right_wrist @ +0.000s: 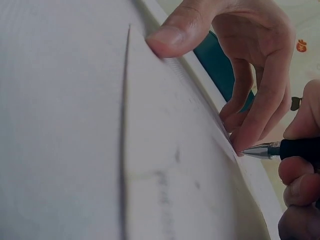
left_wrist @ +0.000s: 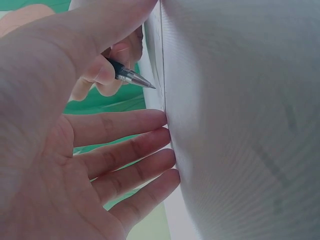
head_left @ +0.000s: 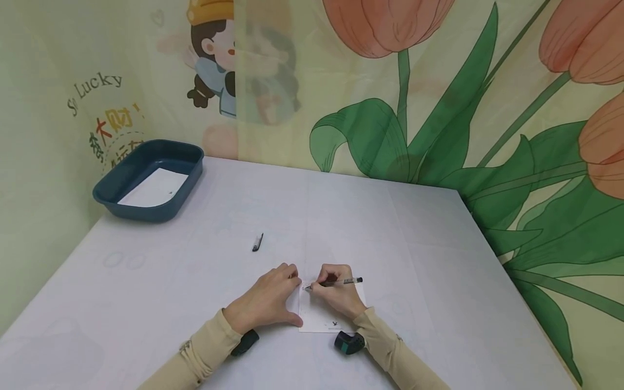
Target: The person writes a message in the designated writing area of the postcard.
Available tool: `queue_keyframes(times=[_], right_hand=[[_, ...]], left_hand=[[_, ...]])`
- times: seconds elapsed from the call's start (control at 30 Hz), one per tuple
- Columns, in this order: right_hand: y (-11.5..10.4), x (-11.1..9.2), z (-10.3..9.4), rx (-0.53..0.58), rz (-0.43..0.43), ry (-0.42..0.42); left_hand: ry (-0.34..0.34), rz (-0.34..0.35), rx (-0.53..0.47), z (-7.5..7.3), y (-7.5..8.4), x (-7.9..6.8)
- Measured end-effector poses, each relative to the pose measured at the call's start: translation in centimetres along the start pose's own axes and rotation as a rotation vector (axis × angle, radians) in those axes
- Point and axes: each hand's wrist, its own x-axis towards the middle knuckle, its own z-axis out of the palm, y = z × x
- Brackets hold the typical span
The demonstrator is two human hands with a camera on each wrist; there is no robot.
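R hand (head_left: 341, 295) grips pen (head_left: 350, 281), tip at upper L of paper (head_left: 314, 317); L hand (head_left: 265, 299), fingers loosely extended, grasping nothing, at paper's L edge. Cap (head_left: 258, 242) on worktop (head_left: 390, 233), beyond & L of paper; blue tray (head_left: 146, 213) w/ white sheet (head_left: 155, 187), farther L of paper.

a white sheet of paper (head_left: 313, 313) with a small dark motif near its lower edge lies on the counter (head_left: 205, 292), and an uncapped, black-gripped pen (head_left: 349, 281) slants over it, silver tip near the upper left corner.
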Motion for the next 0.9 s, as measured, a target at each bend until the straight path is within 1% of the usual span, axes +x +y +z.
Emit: queue_keyframes(times=[0.23,0.53,0.9], right_hand=[[0.06,-0.26,-0.26,-0.019,-0.004,0.031],[0.49,-0.24,-0.22,-0.024,0.003,0.031],[0.25,-0.02,-0.13,-0.017,0.032,0.025]], left_hand=[[-0.004,-0.002,-0.015,0.16,-0.03,-0.06],[-0.012,-0.01,-0.015,0.03,0.02,-0.07],[-0.012,-0.01,-0.007,-0.08,-0.07,0.05]])
